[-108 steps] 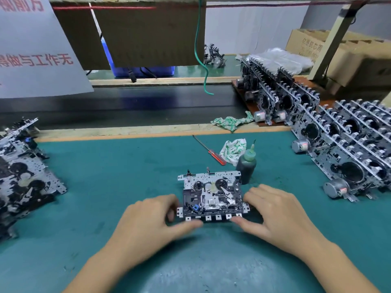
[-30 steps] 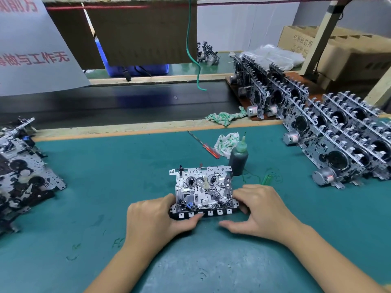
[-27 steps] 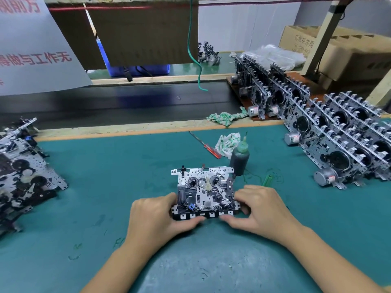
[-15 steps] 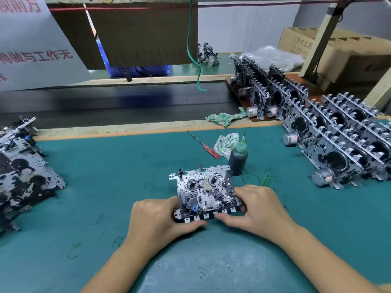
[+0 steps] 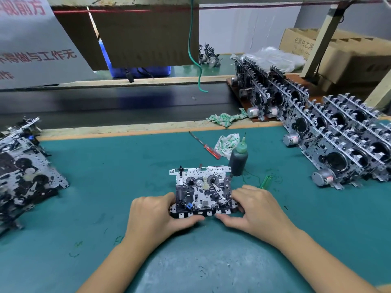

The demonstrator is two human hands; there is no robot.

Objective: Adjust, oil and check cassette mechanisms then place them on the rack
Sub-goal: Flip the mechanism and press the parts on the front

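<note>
The cassette mechanism (image 5: 202, 192) lies flat on the green surface (image 5: 105, 187), just in front of the oil bottle (image 5: 238, 159). The left hand (image 5: 155, 216) and right hand (image 5: 257, 208) each grip an end, fingers curled round the sides, thumbs pressed along the near edge. This looks like the checking step. Next comes oiling or the racked mechanisms (image 5: 342, 142) at the right, which calls for one hand letting go.
</note>
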